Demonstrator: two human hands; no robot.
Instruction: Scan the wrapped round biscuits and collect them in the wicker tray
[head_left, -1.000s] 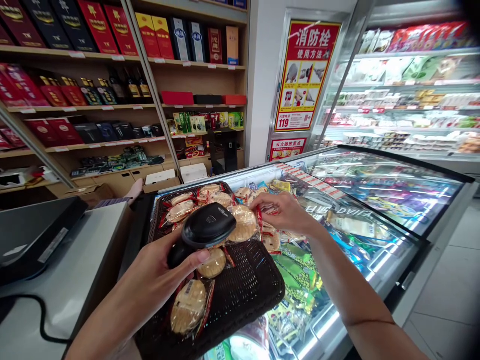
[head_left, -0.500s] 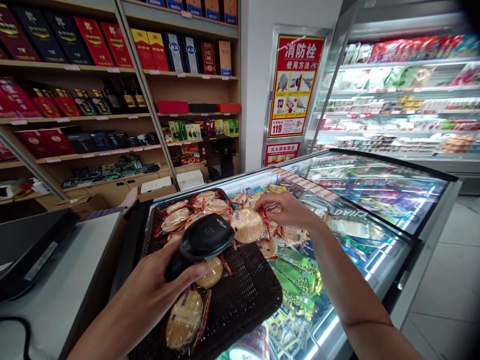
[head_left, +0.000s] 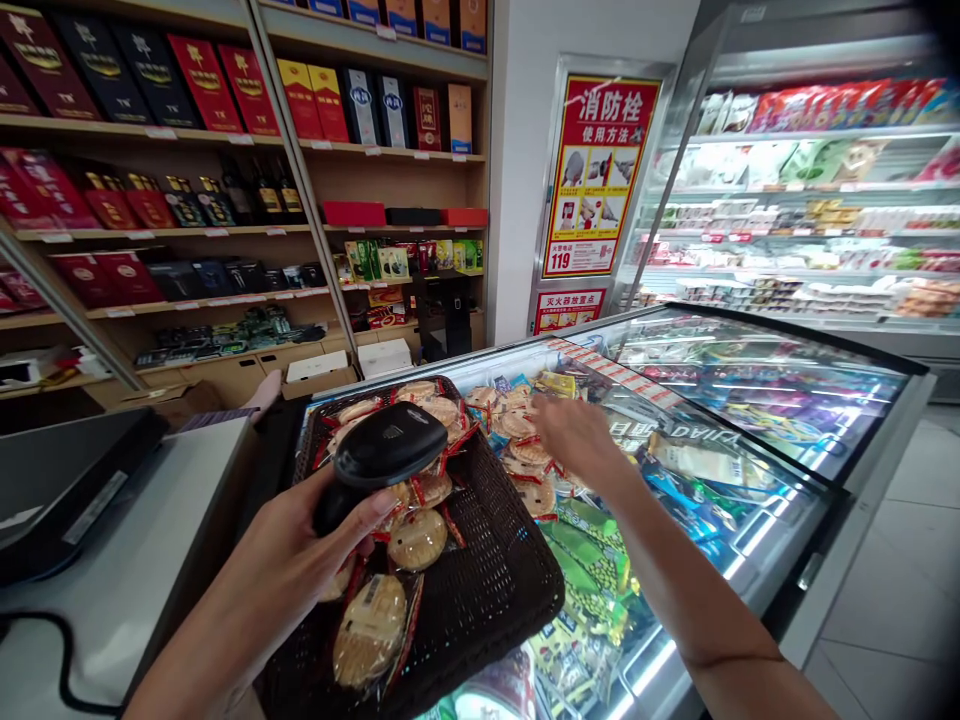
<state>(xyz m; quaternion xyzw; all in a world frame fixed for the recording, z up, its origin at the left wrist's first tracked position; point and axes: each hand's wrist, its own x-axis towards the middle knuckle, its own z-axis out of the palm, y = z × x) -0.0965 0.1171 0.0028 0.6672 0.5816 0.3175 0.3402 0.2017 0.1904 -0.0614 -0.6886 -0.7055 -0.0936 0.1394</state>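
Note:
A black handheld barcode scanner [head_left: 391, 440] is gripped in my left hand [head_left: 319, 535], held over a dark brown woven basket [head_left: 491, 570]. Round, pale biscuit-like cakes in clear wrappers with red edges lie in the basket, among them one wrapped cake [head_left: 371, 630] near the front with a label on it. Beyond the basket's right side, more wrapped cakes [head_left: 529, 450] are spread over the freezer's glass top. My right hand [head_left: 574, 435] is over that loose group, back of the hand toward me. Its fingers are mostly hidden and blurred, so their grip cannot be made out.
Under the basket is a glass-topped chest freezer [head_left: 780, 400] with colourful packets inside. At left stands a grey-white counter [head_left: 187, 480] with a black device [head_left: 67, 480] and a cable. Boxed goods fill wooden shelves [head_left: 405, 180] behind; a lit refrigerated case [head_left: 810, 200] stands at right.
The wrapped cake my right hand held beside the scanner now appears to lie in the basket. My right hand is back over the loose group; the scanner has shifted slightly left.

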